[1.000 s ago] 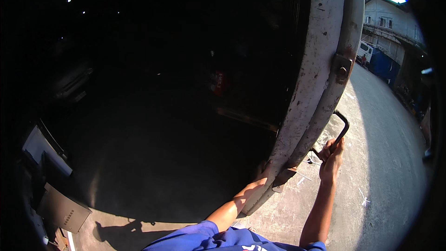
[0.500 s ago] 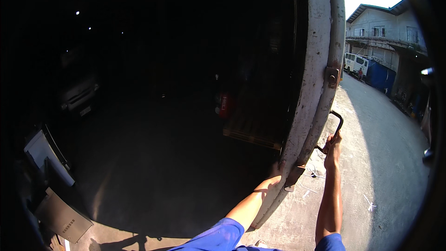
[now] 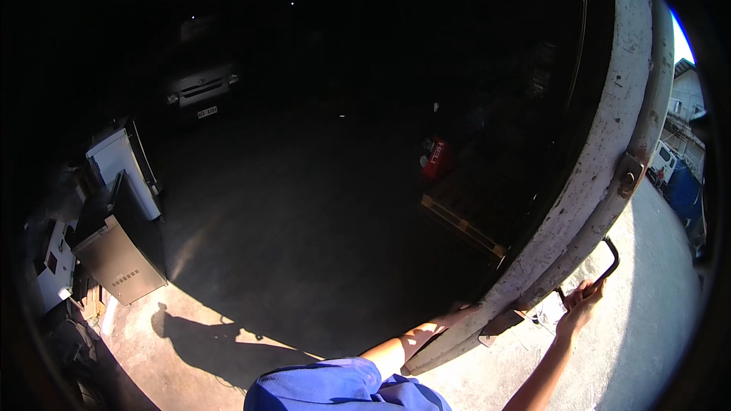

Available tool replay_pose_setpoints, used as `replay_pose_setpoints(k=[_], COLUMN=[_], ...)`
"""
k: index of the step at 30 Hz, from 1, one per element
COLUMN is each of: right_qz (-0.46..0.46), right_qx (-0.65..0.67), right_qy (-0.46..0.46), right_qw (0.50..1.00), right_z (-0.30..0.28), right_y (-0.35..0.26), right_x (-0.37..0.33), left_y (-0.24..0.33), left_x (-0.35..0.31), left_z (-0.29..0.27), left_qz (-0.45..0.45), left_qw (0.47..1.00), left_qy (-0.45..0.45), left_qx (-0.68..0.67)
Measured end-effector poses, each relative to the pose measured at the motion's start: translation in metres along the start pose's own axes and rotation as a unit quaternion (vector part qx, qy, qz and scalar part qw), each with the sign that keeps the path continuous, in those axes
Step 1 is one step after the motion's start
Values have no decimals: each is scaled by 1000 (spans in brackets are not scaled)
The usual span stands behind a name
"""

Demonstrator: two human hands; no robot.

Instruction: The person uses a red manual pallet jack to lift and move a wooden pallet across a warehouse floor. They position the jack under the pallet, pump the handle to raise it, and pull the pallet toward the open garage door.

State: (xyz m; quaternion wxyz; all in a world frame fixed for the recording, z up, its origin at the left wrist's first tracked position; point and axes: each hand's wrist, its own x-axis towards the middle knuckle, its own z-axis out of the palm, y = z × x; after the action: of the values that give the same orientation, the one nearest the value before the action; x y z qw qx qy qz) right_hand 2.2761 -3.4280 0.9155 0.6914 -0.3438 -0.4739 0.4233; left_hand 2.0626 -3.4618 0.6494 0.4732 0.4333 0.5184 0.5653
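Note:
My right hand (image 3: 583, 301) is closed around a black bent-bar handle (image 3: 614, 257) on the outer side of a weathered, whitish door edge (image 3: 605, 133). Along that edge runs a round metal pipe, with a rusty bolted bracket (image 3: 629, 175) above the handle and another rusty plate (image 3: 500, 325) lower down. My left hand (image 3: 459, 313) reaches to the dark inner side of the same edge. Shadow and the edge hide its fingers, so their grip does not show.
A dim interior holds a parked van (image 3: 202, 85), a wooden pallet (image 3: 461, 222) and a red object (image 3: 437, 158). Metal cabinets (image 3: 122, 262) stand at the left, beside a white panel (image 3: 126, 167). Sunlit concrete (image 3: 205, 320) lies near me; outside are a white vehicle (image 3: 664, 161) and a building.
My view has turned left and down, so the door edge and handle sit farther right in the picture. More cabinets and my shadow show at left. The right hand keeps its hold.

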Motion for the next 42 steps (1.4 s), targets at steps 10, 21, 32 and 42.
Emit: replay_pose_setpoints(k=[10, 21, 32, 42], right_qz=[-2, 36, 52, 21], right_qx=[-27, 50, 15, 0], right_qy=[-11, -123, -75, -55], right_qw=[1000, 990, 996, 998], right_z=[0, 35, 4, 11], right_y=[3, 19, 1, 5], right_x=[17, 12, 7, 8], left_y=[44, -57, 12, -4], left_x=[-22, 24, -16, -3], left_z=[9, -54, 2, -9], left_qz=[-22, -31, -17, -44], left_qw=[993, 975, 969, 984], left_qy=[-6, 92, 84, -8], left_qx=[117, 198, 234, 174])
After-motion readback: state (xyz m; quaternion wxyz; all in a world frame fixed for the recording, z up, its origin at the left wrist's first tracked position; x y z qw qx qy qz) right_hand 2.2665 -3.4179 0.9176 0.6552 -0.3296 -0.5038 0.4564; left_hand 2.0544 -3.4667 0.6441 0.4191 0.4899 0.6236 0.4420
